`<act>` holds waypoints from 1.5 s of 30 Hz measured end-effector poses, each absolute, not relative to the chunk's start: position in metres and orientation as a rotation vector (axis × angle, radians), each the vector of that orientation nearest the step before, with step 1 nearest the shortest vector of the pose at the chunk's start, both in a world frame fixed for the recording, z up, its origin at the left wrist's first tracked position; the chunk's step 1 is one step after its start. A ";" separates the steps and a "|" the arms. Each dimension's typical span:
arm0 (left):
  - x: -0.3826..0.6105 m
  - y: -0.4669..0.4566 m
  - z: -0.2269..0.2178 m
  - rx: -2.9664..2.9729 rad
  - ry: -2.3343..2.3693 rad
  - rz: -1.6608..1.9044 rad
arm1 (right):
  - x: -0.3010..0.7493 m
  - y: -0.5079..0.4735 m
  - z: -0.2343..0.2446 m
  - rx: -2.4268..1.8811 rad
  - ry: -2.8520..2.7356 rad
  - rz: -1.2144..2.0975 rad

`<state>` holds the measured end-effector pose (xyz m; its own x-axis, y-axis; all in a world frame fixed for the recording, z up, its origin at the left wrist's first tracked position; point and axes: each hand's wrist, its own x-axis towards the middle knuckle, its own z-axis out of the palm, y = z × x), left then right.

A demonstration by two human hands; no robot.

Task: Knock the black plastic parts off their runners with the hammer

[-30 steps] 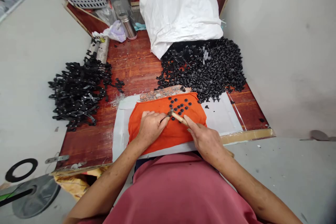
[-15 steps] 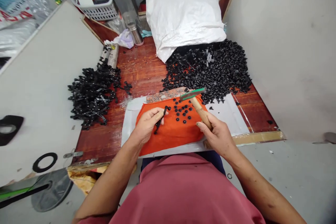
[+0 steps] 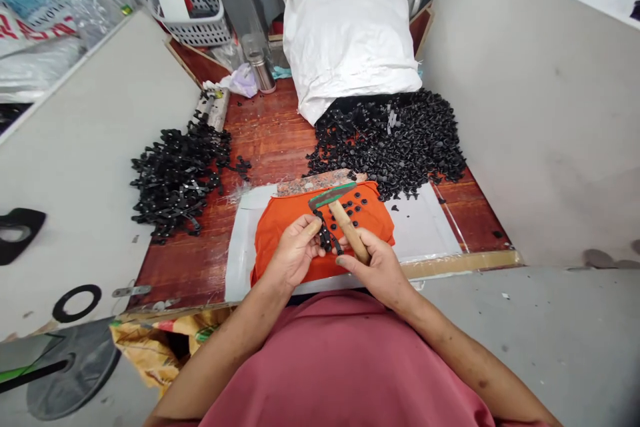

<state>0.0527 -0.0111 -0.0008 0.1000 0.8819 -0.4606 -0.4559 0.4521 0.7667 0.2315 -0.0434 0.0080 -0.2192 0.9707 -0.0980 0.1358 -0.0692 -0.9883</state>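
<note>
My left hand [image 3: 299, 247] is closed on a small black plastic piece [image 3: 325, 233], its thumb and fingers pinching it above an orange cloth [image 3: 270, 227]. In my right hand [image 3: 375, 263] is a hammer [image 3: 350, 230] with a pale wooden handle and a narrow green-edged head, which slants over the cloth. The right fingertips are close to the black piece; whether they touch it I cannot tell. Several small round black parts [image 3: 356, 207] lie on the cloth, some hidden behind the hammer. A speckled stone slab [image 3: 320, 182] shows at the cloth's far edge.
A large heap of black plastic parts [image 3: 400, 140] lies at the far right under a white sack [image 3: 350, 27]. Another pile of black pieces [image 3: 175, 180] is at the left. Behind stand a metal flask [image 3: 263, 73] and a white basket [image 3: 200, 30]. Grey panels flank the red table [image 3: 270, 127].
My right hand has moved left with the hammer, its head now above the black piece. My left hand has shifted slightly right and nearer to me, bringing both hands close together.
</note>
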 end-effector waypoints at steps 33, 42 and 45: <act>0.057 -0.001 -0.004 2.092 1.755 0.236 | 0.286 -0.043 -0.005 -1.525 -1.541 1.057; 0.039 0.011 -0.001 1.976 1.922 0.293 | 0.292 -0.061 -0.031 -1.560 -1.480 1.144; 0.028 0.009 0.004 1.937 1.786 0.395 | 0.296 -0.069 -0.033 -1.553 -1.494 1.174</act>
<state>0.0282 0.0093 0.0037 0.1098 0.9885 -0.1041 0.8522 -0.0397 0.5218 0.2963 -0.0685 -0.0334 -0.0630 0.9866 -0.1506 0.3794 -0.1159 -0.9179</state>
